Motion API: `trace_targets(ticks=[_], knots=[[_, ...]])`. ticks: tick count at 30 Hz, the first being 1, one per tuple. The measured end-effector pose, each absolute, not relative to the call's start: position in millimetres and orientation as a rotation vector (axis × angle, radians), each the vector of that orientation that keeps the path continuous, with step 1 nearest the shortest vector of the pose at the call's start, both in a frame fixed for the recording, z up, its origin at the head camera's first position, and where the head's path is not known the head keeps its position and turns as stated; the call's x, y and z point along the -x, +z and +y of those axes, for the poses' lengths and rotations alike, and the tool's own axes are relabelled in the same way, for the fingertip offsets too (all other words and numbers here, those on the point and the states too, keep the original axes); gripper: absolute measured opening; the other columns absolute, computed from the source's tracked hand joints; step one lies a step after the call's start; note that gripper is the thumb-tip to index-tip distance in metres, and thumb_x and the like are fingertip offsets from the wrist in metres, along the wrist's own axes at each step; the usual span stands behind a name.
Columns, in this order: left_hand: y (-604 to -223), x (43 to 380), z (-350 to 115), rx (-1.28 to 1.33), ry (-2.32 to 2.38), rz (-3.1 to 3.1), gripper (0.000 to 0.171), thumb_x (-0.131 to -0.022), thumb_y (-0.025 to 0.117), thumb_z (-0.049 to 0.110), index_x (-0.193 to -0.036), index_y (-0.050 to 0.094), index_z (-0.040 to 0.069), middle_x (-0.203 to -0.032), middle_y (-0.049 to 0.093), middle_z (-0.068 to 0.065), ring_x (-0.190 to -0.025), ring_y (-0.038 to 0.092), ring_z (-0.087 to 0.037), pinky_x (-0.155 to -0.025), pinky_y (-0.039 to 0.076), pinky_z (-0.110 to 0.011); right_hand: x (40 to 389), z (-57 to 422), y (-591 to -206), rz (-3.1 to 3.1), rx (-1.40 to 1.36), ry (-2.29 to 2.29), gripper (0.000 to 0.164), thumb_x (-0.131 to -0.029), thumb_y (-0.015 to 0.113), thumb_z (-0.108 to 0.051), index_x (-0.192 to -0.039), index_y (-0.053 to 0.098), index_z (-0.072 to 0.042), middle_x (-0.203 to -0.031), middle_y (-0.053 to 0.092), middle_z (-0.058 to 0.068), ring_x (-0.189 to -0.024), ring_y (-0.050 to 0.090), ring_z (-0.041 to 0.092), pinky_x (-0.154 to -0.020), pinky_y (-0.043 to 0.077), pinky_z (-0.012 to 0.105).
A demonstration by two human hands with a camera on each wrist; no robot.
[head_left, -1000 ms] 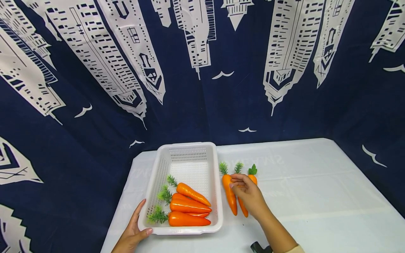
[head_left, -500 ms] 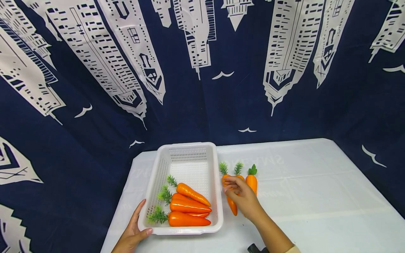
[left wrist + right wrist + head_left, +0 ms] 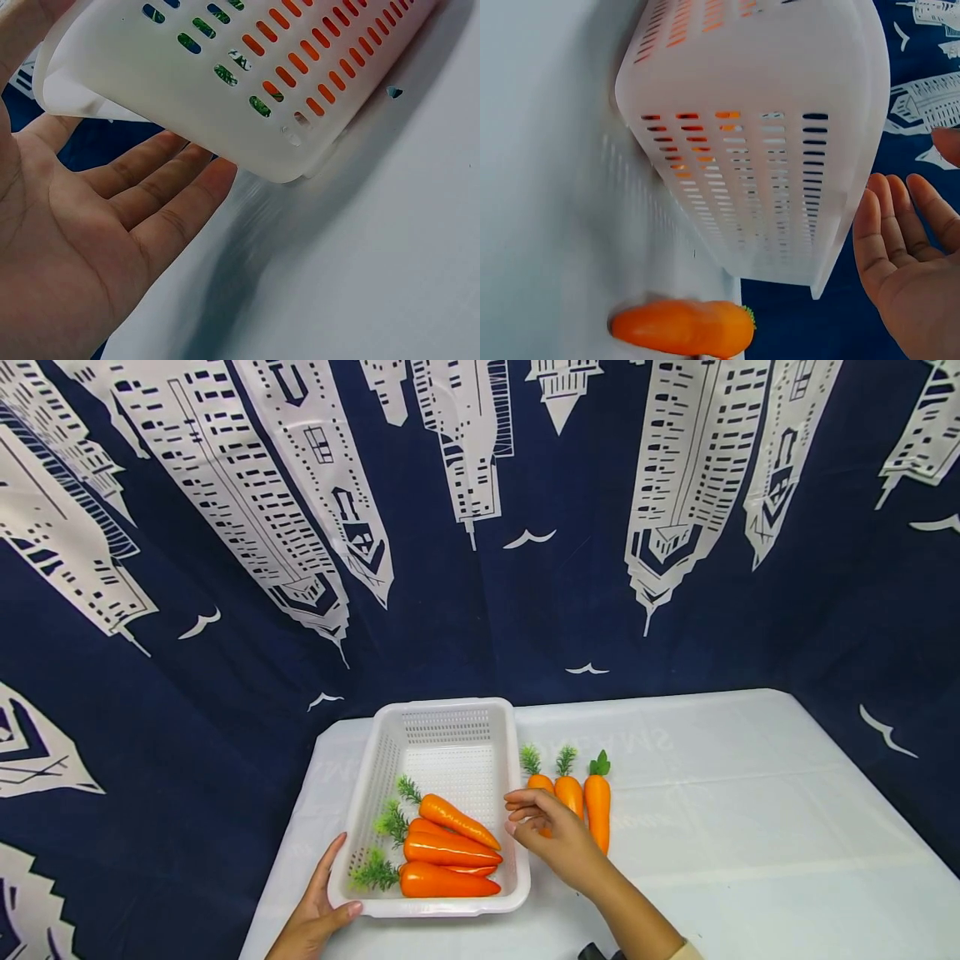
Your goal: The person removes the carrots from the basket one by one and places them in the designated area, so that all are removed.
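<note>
Touching the basket [image 3: 427, 907], the left hand [image 3: 82, 225] shows three straight fingers [image 3: 180, 217] only in wrist view; the right hand's [image 3: 558, 839] curl loosely.

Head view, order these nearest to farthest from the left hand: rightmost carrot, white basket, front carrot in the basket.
1. White basket, touching the left hand.
2. Front carrot, inside the basket.
3. Rightmost carrot, right of the basket.

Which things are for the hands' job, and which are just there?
Probably for the job:
white basket
carrots inside the basket
three carrots beside the basket
left hand, touching the basket
right hand, by the basket's rim

Probably just there:
blue patterned cloth
white table cover
dark object at the bottom edge, too cut off to name
</note>
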State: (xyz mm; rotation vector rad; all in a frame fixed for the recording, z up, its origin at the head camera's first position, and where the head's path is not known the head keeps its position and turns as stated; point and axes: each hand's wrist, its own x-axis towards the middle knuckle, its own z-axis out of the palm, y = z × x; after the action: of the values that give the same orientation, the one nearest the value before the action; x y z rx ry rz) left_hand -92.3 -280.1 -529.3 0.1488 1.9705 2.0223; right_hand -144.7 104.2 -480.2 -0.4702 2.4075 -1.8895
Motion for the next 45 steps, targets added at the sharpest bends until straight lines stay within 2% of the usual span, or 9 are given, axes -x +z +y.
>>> trace_targets(ticks=[10,17,23,26,30,37,40,43,45], knots=[[-528.7,90.3,-279.9,-0.156,2.036,1.941,0.101,-0.094,0.063,0.003,-0.162,-0.007,0.032,-0.163,-0.019,-0.01,-0.121,0.04,0.016,-0.098,0.047,-0.02,143.5,91.1,-476.0,2.344,0.608,-1.878,0.034,-0.096,0.069,-0.016,-0.129,0.062,-0.013,-0.124,0.065,0.009,-0.109,0.065,0.023,-0.094,0.054,0.026],[-529.5,90.9,-280.5,-0.148,2.039,1.933,0.101,-0.095,0.063,0.003,-0.162,-0.007,0.032,-0.163,-0.019,-0.01,-0.121,0.041,0.015,-0.098,0.047,-0.021,144.7,76.2,-474.0,2.373,0.589,-1.764,0.033,-0.094,0.072,-0.026,-0.126,0.063,-0.019,-0.122,0.064,-0.002,-0.115,0.063,0.024,-0.102,0.051,0.031],[-530.7,91.0,-280.8,-0.132,2.047,1.919,0.102,-0.095,0.063,0.003,-0.162,-0.007,0.033,-0.163,-0.018,-0.009,-0.121,0.041,0.014,-0.098,0.048,-0.022,146.4,65.0,-472.1,2.373,0.636,-1.664,0.032,-0.094,0.071,-0.033,-0.124,0.064,-0.023,-0.119,0.063,-0.003,-0.116,0.063,0.028,-0.104,0.05,0.041],[-531.2,91.1,-280.8,-0.131,2.045,1.929,0.101,-0.095,0.062,0.003,-0.162,-0.006,0.034,-0.163,-0.019,-0.011,-0.121,0.041,0.015,-0.097,0.048,-0.022,147.6,60.2,-472.2,2.38,0.665,-1.621,0.035,-0.094,0.07,-0.035,-0.126,0.064,-0.021,-0.119,0.063,-0.002,-0.116,0.062,0.027,-0.104,0.05,0.043],[-531.5,91.2,-281.1,-0.134,2.04,1.939,0.101,-0.095,0.063,0.002,-0.162,-0.006,0.033,-0.163,-0.02,-0.011,-0.121,0.04,0.016,-0.097,0.048,-0.022,149.5,55.4,-472.4,2.382,0.693,-1.59,0.041,-0.095,0.07,-0.035,-0.129,0.063,-0.015,-0.123,0.063,0.007,-0.117,0.062,0.028,-0.104,0.049,0.046],[-530.4,90.7,-281.8,-0.133,2.046,1.917,0.102,-0.095,0.063,0.002,-0.162,-0.007,0.034,-0.163,-0.02,-0.01,-0.121,0.041,0.015,-0.097,0.048,-0.021,154.4,45.7,-469.7,2.421,0.731,-1.503,0.04,-0.094,0.071,-0.034,-0.128,0.064,-0.015,-0.124,0.064,0.005,-0.115,0.062,0.025,-0.102,0.051,0.041],[-529.5,90.8,-280.4,-0.121,2.041,1.935,0.102,-0.094,0.063,0.003,-0.162,-0.006,0.034,-0.164,-0.018,-0.011,-0.129,0.038,0.005,-0.098,0.048,-0.023,156.6,41.4,-468.7,2.429,0.752,-1.477,0.04,-0.094,0.071,-0.032,-0.129,0.064,-0.013,-0.124,0.064,0.004,-0.114,0.063,0.023,-0.101,0.052,0.039],[-529.8,91.3,-278.3,-0.116,2.036,1.967,0.102,-0.094,0.064,0.003,-0.163,-0.005,0.033,-0.164,-0.015,-0.013,-0.145,0.025,-0.024,-0.097,0.049,-0.024,159.1,38.2,-468.9,2.437,0.766,-1.465,0.04,-0.094,0.072,-0.03,-0.129,0.063,-0.011,-0.125,0.064,0.005,-0.114,0.063,0.021,-0.1,0.052,0.037],[-530.4,91.7,-277.3,-0.118,2.038,1.975,0.103,-0.093,0.064,0.004,-0.163,-0.006,0.032,-0.164,-0.015,-0.014,-0.147,0.013,-0.042,-0.096,0.049,-0.024,160.6,36.6,-469.4,2.436,0.766,-1.461,0.041,-0.094,0.072,-0.029,-0.129,0.063,-0.011,-0.125,0.064,0.005,-0.113,0.063,0.021,-0.1,0.052,0.037]])
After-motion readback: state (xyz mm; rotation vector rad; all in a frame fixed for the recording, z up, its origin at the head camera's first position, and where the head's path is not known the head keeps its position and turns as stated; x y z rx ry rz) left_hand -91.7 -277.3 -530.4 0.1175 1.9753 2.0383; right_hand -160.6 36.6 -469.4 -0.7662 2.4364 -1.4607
